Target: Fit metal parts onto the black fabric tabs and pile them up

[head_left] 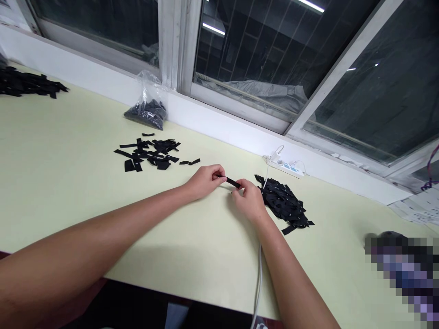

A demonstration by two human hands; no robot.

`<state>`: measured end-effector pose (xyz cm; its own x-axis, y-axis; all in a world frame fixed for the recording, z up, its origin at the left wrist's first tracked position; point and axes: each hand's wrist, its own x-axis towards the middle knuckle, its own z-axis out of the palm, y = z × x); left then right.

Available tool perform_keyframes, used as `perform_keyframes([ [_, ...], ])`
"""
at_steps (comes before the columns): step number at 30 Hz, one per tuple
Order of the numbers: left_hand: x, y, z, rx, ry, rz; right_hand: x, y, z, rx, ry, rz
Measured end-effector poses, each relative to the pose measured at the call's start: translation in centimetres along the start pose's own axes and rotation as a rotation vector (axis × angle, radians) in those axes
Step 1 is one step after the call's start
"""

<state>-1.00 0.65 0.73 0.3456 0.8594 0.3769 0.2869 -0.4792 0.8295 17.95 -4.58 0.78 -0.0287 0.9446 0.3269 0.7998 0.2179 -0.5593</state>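
Between the two hands, a short black strip (233,183) is being pinched at both ends: the left hand (204,180) is closing its fingertips on the left end, and the right hand (249,199) is gripping the right end, so the strip is spanning the small gap just above the pale table (68,183). How much of the strip is lying inside either grip is hidden by the fingers, and whether it is a label, tape or fabric is too small to tell. Just beyond the right hand, touching its far side from this view, a dense heap of black pieces (284,203) is lying, with tiny pale marks on them that are not readable. Farther out from the left hand, well apart, a looser scatter of black pieces (151,153) is spreading over the table, and behind that a clear plastic bag (147,107) of dark bits is leaning against the window ledge. Far to the left, another dark pile (27,82) is being cut off by the frame edge. A white cable (258,283) is running under the right forearm toward a white power strip (286,167) beyond the heap. To the right of the right arm, a pixelated patch (404,274) is blotting out whatever is there.
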Motion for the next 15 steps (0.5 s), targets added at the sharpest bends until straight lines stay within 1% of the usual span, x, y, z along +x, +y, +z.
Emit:
perform_keyframes([
  [1,0.1,-0.1,-0.1,0.007,0.022,-0.005,0.0,0.2,0.0,-0.066,-0.009,-0.01],
  [3,0.1,-0.1,-0.3,0.018,0.049,-0.009,-0.1,0.4,0.0,-0.124,-0.056,-0.023],
  [5,0.1,0.0,-0.3,0.019,0.052,-0.009,-0.1,0.6,0.2,-0.115,-0.112,-0.02],
  [7,0.1,0.2,-0.3,0.01,0.051,-0.012,-0.1,0.6,0.2,-0.077,-0.141,-0.014],
  [11,0.0,0.2,-0.3,-0.005,0.071,-0.014,-0.1,0.7,-0.3,0.008,-0.133,0.042],
  [15,0.1,0.0,-0.2,-0.002,0.082,-0.004,0.1,1.2,-1.0,0.003,-0.09,0.084],
])
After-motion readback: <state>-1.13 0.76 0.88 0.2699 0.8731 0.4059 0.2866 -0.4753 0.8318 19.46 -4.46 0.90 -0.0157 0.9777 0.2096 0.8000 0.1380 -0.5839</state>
